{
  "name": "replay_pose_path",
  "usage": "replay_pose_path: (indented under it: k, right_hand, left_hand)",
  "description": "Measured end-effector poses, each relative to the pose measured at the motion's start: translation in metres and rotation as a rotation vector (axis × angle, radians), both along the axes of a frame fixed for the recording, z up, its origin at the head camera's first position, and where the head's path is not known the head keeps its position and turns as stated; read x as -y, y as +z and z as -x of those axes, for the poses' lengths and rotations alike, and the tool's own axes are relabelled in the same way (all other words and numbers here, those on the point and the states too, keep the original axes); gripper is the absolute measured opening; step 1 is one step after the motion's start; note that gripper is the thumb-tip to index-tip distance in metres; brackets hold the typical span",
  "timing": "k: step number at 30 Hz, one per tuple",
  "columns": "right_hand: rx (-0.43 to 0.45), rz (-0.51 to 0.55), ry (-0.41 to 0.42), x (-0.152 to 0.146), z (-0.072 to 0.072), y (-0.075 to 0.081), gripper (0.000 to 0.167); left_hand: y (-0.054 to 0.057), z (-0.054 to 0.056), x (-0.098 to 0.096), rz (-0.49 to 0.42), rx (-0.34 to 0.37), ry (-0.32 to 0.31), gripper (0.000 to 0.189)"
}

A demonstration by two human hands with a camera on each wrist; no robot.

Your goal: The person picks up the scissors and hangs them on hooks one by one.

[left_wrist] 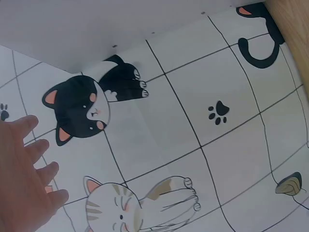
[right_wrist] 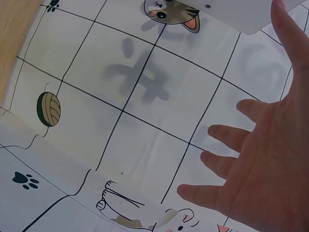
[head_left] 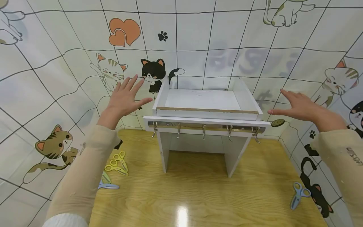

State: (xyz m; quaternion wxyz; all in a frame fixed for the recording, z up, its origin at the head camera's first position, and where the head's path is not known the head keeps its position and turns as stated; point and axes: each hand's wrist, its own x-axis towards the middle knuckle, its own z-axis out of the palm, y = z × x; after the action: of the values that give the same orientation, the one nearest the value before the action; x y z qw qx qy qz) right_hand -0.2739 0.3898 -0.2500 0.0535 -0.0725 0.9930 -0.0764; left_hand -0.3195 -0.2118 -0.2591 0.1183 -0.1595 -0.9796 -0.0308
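A small white shelf unit [head_left: 204, 120] with a tray-like top and a row of metal hooks [head_left: 203, 131] along its front stands at the back of the wooden table. To its left my left hand [head_left: 124, 97] is raised with fingers spread, holding nothing. On the other side my right hand [head_left: 300, 105] is held up, thumb and fingers apart, also with nothing in it. Neither hand touches the unit. In the left wrist view the left hand [left_wrist: 24, 174] shows at the left edge. The right hand [right_wrist: 256, 159] fills the lower right of its wrist view.
Yellow scissors [head_left: 120, 162] lie on the table [head_left: 198, 195] at the left, near blue scissors [head_left: 109, 185] and a green piece partly hidden by the left sleeve. Other blue scissors [head_left: 298, 194] lie at the right. A cat-patterned white sheet [head_left: 193, 28] covers the walls around.
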Motion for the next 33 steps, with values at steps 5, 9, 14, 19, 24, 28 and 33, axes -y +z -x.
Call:
replay_pose_path:
  k: [5,9,14,19,24,28,33]
  right_hand:
    - [0.004,-0.004,0.006,0.000,0.002,-0.002,0.112]
    - [0.010,0.014,0.010,0.000,0.003,-0.004,0.111]
    - [0.023,0.013,0.019,0.001,0.003,-0.006,0.109]
    - [0.019,-0.018,0.016,0.001,0.002,-0.008,0.108]
    - [0.023,-0.023,-0.012,0.000,0.000,-0.012,0.109]
    - [0.037,-0.023,-0.028,-0.003,-0.001,-0.016,0.109]
    - [0.044,-0.029,-0.031,-0.006,-0.002,-0.022,0.107]
  left_hand:
    - [0.006,-0.010,-0.006,-0.022,-0.030,-0.054,0.093]
    - [0.010,-0.017,-0.012,-0.026,-0.064,-0.088,0.089]
    - [0.015,-0.028,-0.020,-0.026,-0.091,-0.127,0.088]
    - [0.018,-0.037,-0.027,-0.033,-0.132,-0.178,0.090]
    - [0.016,-0.045,-0.035,-0.087,-0.151,-0.266,0.091]
    - [0.012,-0.051,-0.040,-0.121,-0.161,-0.322,0.092]
    - [0.007,-0.054,-0.043,-0.123,-0.185,-0.404,0.087]
